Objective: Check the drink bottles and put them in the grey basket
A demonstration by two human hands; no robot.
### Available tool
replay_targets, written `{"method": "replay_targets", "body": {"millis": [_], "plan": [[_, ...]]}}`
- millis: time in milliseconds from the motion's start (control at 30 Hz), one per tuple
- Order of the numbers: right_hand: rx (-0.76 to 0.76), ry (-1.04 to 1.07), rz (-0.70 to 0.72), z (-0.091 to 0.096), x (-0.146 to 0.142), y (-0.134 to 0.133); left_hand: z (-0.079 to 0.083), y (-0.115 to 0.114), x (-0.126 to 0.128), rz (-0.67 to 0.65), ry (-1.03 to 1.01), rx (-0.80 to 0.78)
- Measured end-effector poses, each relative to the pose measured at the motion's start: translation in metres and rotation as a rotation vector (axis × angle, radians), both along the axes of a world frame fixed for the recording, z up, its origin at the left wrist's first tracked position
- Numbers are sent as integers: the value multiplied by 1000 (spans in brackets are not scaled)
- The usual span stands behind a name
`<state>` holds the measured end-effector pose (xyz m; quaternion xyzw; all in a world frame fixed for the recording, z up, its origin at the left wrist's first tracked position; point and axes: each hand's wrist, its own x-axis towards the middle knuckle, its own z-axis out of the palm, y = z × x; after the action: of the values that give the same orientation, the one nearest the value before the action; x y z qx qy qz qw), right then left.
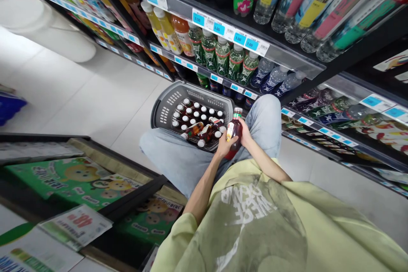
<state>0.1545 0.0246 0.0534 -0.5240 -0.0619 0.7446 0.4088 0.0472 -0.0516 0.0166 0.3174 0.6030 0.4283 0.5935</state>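
Observation:
Between my knees, my left hand (226, 145) and my right hand (245, 131) are both closed around a bottle of dark red drink (235, 126). It has a white-and-yellow label and a green band below its cap, and it tilts slightly. My left thumb lies across its front, while my right fingers wrap its far side and are partly hidden. Just left of it stands a grey shopping basket (162, 101) on the floor. Several white-capped bottles (196, 114) of dark drink stand upright in it in rows. A few more bottles (194, 129) lie tilted on top, near my left knee.
Drink shelves (207, 71) run ahead, with green-labelled bottles (222, 56) low down and soda bottles (321, 4) above. Behind my left leg is a rack of green boxes (60, 178) with a price sign (76, 224). White round objects (66, 44) stand far left on the tiled floor (105, 93).

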Motion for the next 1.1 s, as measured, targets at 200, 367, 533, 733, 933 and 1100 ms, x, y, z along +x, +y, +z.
{"method": "replay_targets", "body": {"millis": [200, 367, 533, 733, 933, 1100], "plan": [[55, 103, 140, 17, 1, -4, 9, -3, -5, -61, -401, -6], [90, 148, 226, 26, 4, -8, 19, -8, -11, -211, -607, -131], [86, 250, 248, 32, 3, -13, 21, -11, -10, -210, -649, -192], [49, 251, 207, 34, 2, -9, 18, -8, -10, -284, -637, -207], [38, 215, 162, 28, 4, -5, 9, -9, 2, -12, -520, -167], [39, 218, 176, 21, 5, -3, -2, -5, 8, 178, -561, -125]]}}
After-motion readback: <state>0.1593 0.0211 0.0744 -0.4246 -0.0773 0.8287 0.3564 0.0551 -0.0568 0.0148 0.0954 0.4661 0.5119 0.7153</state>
